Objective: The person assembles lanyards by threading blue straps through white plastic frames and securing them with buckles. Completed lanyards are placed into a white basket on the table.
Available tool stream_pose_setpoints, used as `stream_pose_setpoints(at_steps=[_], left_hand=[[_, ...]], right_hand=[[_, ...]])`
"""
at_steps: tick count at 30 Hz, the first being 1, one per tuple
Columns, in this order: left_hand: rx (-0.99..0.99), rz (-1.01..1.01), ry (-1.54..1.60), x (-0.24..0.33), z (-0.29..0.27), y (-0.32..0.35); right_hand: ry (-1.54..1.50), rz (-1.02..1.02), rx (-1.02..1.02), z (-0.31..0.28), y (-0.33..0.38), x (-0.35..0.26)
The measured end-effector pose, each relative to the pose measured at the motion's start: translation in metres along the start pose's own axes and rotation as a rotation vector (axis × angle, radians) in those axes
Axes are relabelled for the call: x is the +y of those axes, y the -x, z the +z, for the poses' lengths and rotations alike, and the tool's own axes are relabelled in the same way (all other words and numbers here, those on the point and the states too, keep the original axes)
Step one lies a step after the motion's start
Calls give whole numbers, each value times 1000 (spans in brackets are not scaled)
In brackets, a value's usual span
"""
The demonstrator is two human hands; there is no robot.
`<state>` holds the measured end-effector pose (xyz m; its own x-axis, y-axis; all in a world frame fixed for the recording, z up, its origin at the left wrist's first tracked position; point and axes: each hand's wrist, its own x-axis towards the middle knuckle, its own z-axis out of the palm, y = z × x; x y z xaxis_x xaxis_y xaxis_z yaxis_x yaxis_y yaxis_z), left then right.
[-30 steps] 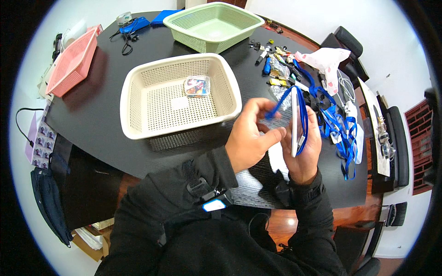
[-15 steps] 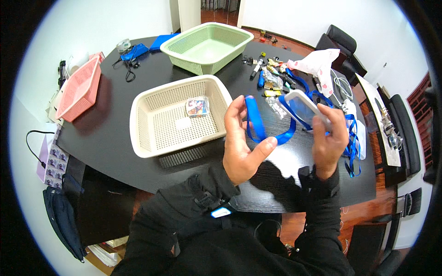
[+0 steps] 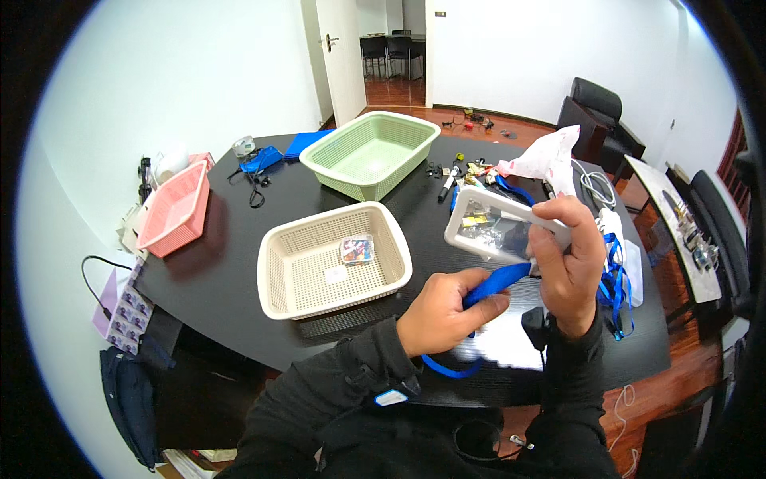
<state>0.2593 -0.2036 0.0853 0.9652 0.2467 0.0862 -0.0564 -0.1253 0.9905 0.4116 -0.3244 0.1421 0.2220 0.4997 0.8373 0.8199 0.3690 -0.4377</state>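
Observation:
Above the table's near right part, my right hand point(image 3: 570, 263) grips a clear badge holder point(image 3: 491, 227) with a white frame by its right end, tilted. A blue lanyard point(image 3: 504, 279) runs from the holder's lower edge into my left hand point(image 3: 447, 311), whose thumb and fingers are closed on the strap. The rest of the strap hangs in a loop below that hand. To the left stands a beige basket point(image 3: 303, 283) holding a small packet with a colourful print point(image 3: 357, 249) and a white slip point(image 3: 336, 275).
Behind the beige basket is a green basket point(image 3: 371, 156); a pink basket point(image 3: 177, 209) sits at the far left. Small items such as a marker point(image 3: 448, 184) lie beyond my hands, beside a white-pink plastic bag point(image 3: 546, 160). More blue lanyards point(image 3: 614, 283) lie at the right edge.
My left hand has lowered and closed around the strap, which was looped open before. The badge holder has turned flatter and shifted left. The view has tipped up, showing the doorway.

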Motion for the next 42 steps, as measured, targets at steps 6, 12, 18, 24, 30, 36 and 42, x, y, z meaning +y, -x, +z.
stream_pose_setpoints(at_steps=[6, 12, 18, 24, 30, 36, 42], left_hand=[[-36, 208, 75, 35, 0, 1], [-13, 152, 136, 36, 30, -24], [102, 375, -499, 54, 5, -12], [268, 440, -409, 55, -19, -5], [228, 374, -15, 21, -15, -28], [145, 224, 453, -13, 20, -50], [72, 412, -83, -13, 40, -34]], right_hand=[[251, -21, -84, -34, -10, 6], [146, -77, 11, -24, -7, -4], [120, 100, -344, -45, -9, 3], [-253, 221, -416, -45, -11, 1], [-728, 428, -275, -25, 1, 6], [-502, 134, 85, 1, 7, 15], [-21, -92, 271, 7, 6, 26]])
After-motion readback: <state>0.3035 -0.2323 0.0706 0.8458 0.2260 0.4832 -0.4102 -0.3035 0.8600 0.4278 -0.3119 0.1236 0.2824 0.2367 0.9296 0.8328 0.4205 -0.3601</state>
